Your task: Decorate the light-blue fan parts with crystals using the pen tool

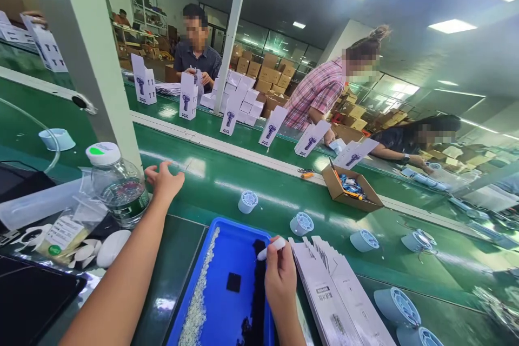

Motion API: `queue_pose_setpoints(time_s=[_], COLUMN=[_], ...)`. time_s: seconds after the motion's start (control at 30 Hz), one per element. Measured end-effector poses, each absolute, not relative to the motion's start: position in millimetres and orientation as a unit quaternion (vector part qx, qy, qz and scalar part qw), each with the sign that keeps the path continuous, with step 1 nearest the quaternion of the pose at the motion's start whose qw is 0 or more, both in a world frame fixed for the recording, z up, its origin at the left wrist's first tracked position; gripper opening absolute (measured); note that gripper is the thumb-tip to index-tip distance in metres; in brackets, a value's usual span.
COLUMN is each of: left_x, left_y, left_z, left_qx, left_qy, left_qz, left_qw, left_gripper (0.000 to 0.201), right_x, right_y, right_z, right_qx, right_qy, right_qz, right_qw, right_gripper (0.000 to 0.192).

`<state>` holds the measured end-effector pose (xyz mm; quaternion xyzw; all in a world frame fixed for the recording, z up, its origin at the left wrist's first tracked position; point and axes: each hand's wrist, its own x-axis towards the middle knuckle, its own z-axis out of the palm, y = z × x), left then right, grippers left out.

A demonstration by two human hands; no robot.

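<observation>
My left hand reaches out over the green belt beside the plastic bottle, fingers apart and nothing in them. My right hand is closed round a white pen-like tool, held over the right side of the blue tray. Its tip points at the strip of small black parts. Along the tray's left side runs a band of small white parts. A black square piece lies on the tray floor between them. What the tool's tip touches, I cannot make out.
Light-blue round housings stand on the belt. Flat printed cartons lie right of the tray. A bottle and bagged parts stand at left. Beyond are an open cardboard box, upright cartons and several people.
</observation>
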<state>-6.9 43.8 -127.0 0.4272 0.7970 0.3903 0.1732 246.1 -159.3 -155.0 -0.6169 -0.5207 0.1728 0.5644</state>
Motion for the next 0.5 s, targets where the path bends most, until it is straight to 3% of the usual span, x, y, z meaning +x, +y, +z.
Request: queue_pose_setpoints(time_s=[0.37, 0.5], left_x=[-6.1, -5.1], left_y=[46.0, 43.5], left_z=[-131.7, -132.2], left_qx=[0.442, 0.452], left_qy=[0.797, 0.799], left_qz=[0.376, 0.376], left_qw=[0.170, 0.128], left_gripper=[0.045, 0.043], right_x=[248.8, 237.7], right_y=[-162.1, -172.7], right_z=[-146.9, -145.2], right_qx=[-0.617, -0.579], right_qy=[-0.583, -0.593], right_qz=[0.172, 0.167], right_qw=[0.501, 0.533], right_gripper=[0.021, 0.018])
